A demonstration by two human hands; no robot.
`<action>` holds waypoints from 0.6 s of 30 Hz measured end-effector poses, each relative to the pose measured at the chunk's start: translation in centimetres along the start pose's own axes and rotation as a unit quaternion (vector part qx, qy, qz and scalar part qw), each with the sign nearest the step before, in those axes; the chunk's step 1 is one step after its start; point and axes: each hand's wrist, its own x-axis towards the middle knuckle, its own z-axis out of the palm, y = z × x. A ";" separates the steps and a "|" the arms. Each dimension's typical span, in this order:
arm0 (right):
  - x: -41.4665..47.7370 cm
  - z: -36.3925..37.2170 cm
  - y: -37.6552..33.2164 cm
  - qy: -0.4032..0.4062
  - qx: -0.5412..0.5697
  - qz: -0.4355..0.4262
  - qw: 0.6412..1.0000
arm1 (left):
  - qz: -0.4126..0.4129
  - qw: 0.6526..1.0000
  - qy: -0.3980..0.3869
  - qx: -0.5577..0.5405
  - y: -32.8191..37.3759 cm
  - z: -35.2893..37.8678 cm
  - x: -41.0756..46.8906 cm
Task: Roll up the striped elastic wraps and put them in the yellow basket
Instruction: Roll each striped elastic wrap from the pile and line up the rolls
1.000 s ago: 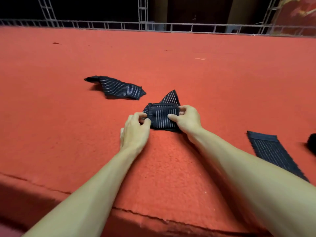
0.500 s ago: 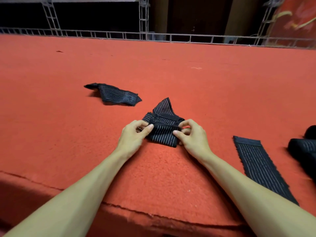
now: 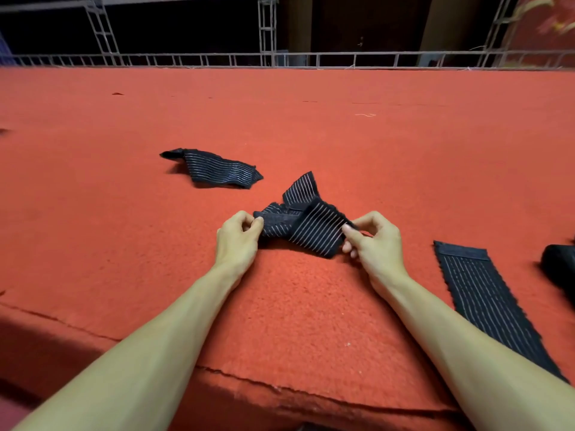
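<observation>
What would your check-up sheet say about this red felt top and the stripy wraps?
Surface: red felt cover, with a split line near the front edge.
Job's things: half-folded striped wrap between both hands; crumpled wrap beyond it to the left; flat wrap on the right; yellow basket not in view.
Clutter: pale thread far back; dark bundle at the right edge, cannot tell what.
Grips: left hand pinches the wrap's left end; right hand pinches its right edge.
Cables: nothing seen.
Surroundings: metal truss rail behind, darkness beyond.
</observation>
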 end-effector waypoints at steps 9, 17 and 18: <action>0.1 -0.8 -1.3 0.100 0.212 0.103 0.967 | -0.069 0.979 0.179 -0.064 -0.7 -0.7 0.5; -1.6 -3.5 -2.8 0.114 -0.087 0.060 0.988 | -0.052 0.983 0.153 -0.082 0.0 -1.5 -1.0; -2.1 -4.3 -3.3 0.095 -0.179 0.034 0.979 | -0.039 0.985 0.142 -0.088 0.3 -1.6 -1.5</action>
